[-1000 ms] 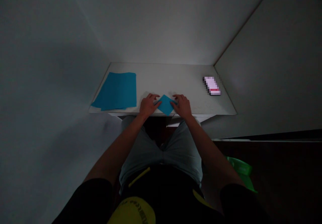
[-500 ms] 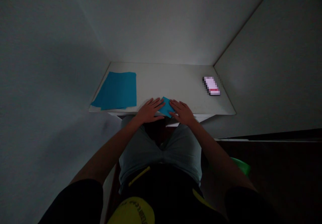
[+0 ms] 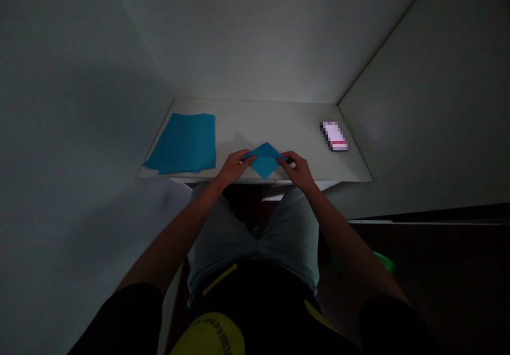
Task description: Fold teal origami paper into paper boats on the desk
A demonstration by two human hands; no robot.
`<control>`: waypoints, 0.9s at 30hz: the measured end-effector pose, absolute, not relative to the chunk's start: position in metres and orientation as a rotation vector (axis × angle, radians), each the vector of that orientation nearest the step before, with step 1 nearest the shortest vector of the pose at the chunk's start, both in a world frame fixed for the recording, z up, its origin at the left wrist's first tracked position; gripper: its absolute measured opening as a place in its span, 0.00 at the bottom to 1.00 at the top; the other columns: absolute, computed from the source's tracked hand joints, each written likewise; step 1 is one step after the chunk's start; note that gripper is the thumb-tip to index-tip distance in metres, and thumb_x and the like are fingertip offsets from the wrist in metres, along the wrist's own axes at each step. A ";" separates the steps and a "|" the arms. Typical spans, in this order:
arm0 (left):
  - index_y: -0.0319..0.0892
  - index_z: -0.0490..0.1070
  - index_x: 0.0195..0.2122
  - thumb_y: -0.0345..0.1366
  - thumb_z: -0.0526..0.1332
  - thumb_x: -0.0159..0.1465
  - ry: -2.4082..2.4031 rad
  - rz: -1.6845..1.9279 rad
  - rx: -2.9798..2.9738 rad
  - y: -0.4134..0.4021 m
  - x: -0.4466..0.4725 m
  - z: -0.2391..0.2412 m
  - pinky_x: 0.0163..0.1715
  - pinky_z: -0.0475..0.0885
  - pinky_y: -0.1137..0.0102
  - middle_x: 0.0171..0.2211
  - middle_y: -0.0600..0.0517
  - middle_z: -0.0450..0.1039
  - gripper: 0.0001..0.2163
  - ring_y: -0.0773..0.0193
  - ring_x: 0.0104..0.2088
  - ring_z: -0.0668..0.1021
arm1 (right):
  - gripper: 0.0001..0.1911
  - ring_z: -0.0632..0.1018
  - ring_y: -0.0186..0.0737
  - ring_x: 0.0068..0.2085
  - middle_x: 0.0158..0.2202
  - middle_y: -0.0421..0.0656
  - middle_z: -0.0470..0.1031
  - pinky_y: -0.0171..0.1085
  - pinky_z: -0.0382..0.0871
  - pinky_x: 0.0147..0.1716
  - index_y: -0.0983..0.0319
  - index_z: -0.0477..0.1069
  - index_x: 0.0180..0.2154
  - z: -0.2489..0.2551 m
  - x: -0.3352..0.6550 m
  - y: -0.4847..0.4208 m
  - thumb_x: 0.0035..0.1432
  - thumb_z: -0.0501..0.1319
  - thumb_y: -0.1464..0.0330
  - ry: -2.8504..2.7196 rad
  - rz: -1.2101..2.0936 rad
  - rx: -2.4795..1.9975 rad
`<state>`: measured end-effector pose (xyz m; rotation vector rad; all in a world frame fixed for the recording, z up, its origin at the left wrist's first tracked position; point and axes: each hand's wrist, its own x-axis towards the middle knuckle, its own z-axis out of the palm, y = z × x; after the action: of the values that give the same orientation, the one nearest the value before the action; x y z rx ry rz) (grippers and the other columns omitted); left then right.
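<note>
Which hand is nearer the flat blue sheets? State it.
Left. The left hand is just right of the blue sheets; the right hand is farther right, beyond the folded paper both pinch.

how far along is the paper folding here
Done: the small blue paper is already folded into a compact diamond-like shape, far smaller than the flat sheets. In hand: the left hand and right hand pinch its two side corners near the front edge of the table. Left: the blue sheets at the table's left lie flat and unfolded.
</note>
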<state>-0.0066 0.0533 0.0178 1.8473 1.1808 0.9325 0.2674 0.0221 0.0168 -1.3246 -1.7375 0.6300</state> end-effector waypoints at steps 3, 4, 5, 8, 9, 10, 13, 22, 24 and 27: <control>0.41 0.81 0.52 0.45 0.62 0.74 1.160 0.938 1.809 0.070 -0.005 0.014 0.48 0.79 0.64 0.47 0.46 0.85 0.15 0.58 0.45 0.84 | 0.21 0.80 0.45 0.38 0.38 0.43 0.83 0.44 0.76 0.42 0.57 0.80 0.47 0.012 0.269 0.043 0.70 0.61 0.48 -1.744 0.691 -1.309; 0.42 0.81 0.52 0.42 0.62 0.74 1.190 0.920 1.849 0.073 -0.006 0.011 0.50 0.79 0.63 0.47 0.46 0.85 0.13 0.57 0.45 0.84 | 0.20 0.80 0.46 0.39 0.39 0.44 0.83 0.45 0.76 0.43 0.57 0.80 0.47 0.008 0.271 0.048 0.70 0.60 0.50 -1.765 0.696 -1.319; 0.42 0.82 0.52 0.40 0.63 0.73 1.232 0.896 1.915 0.075 -0.006 0.009 0.52 0.78 0.61 0.47 0.46 0.85 0.12 0.56 0.46 0.84 | 0.19 0.81 0.46 0.39 0.39 0.44 0.83 0.46 0.76 0.45 0.58 0.81 0.47 0.004 0.272 0.052 0.71 0.59 0.53 -1.797 0.681 -1.332; 0.46 0.84 0.49 0.34 0.64 0.71 1.336 0.822 2.177 0.074 -0.009 0.005 0.58 0.74 0.55 0.49 0.46 0.84 0.10 0.52 0.52 0.81 | 0.15 0.82 0.49 0.46 0.45 0.47 0.85 0.50 0.74 0.52 0.58 0.83 0.47 -0.007 0.275 0.056 0.70 0.58 0.63 -1.956 0.539 -1.346; 0.48 0.85 0.49 0.33 0.63 0.71 1.350 0.796 2.254 0.072 -0.009 0.005 0.59 0.73 0.53 0.51 0.46 0.84 0.11 0.51 0.54 0.80 | 0.15 0.82 0.50 0.49 0.48 0.48 0.85 0.52 0.73 0.55 0.58 0.83 0.47 -0.009 0.276 0.055 0.69 0.58 0.66 -2.018 0.482 -1.339; 0.49 0.85 0.49 0.32 0.63 0.71 1.353 0.762 2.317 0.068 -0.009 0.006 0.60 0.71 0.51 0.52 0.46 0.83 0.12 0.50 0.56 0.79 | 0.15 0.81 0.51 0.52 0.50 0.48 0.84 0.53 0.72 0.58 0.57 0.83 0.47 -0.009 0.276 0.053 0.68 0.58 0.68 -2.073 0.435 -1.332; 0.52 0.84 0.55 0.28 0.61 0.70 1.325 0.628 2.445 0.053 -0.009 0.009 0.62 0.68 0.48 0.57 0.48 0.83 0.18 0.48 0.60 0.77 | 0.16 0.80 0.52 0.57 0.55 0.48 0.83 0.55 0.70 0.61 0.57 0.84 0.49 -0.006 0.274 0.042 0.66 0.60 0.71 -2.176 0.360 -1.343; 0.51 0.69 0.72 0.39 0.56 0.75 1.294 0.623 2.514 0.013 -0.009 0.003 0.72 0.59 0.47 0.72 0.48 0.68 0.24 0.48 0.72 0.69 | 0.28 0.67 0.53 0.74 0.75 0.50 0.64 0.57 0.61 0.71 0.56 0.65 0.73 -0.003 0.212 -0.010 0.78 0.54 0.57 -2.295 0.205 -1.409; 0.51 0.68 0.72 0.40 0.56 0.75 1.310 0.629 2.504 0.011 -0.009 0.002 0.74 0.57 0.46 0.73 0.48 0.67 0.24 0.48 0.73 0.68 | 0.31 0.65 0.53 0.76 0.76 0.51 0.62 0.58 0.58 0.73 0.58 0.61 0.75 -0.006 0.208 -0.014 0.78 0.53 0.55 -2.307 0.204 -1.414; 0.50 0.68 0.72 0.42 0.58 0.75 1.321 0.643 2.507 0.009 -0.008 0.002 0.75 0.55 0.45 0.74 0.47 0.66 0.25 0.48 0.74 0.67 | 0.31 0.65 0.53 0.75 0.76 0.52 0.62 0.58 0.57 0.74 0.59 0.60 0.75 -0.009 0.223 -0.014 0.78 0.52 0.55 -2.257 0.183 -1.475</control>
<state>-0.0084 0.0092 0.0017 2.5067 1.3213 0.6426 0.2230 -0.0144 -0.0091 -1.4754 -2.2574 0.1829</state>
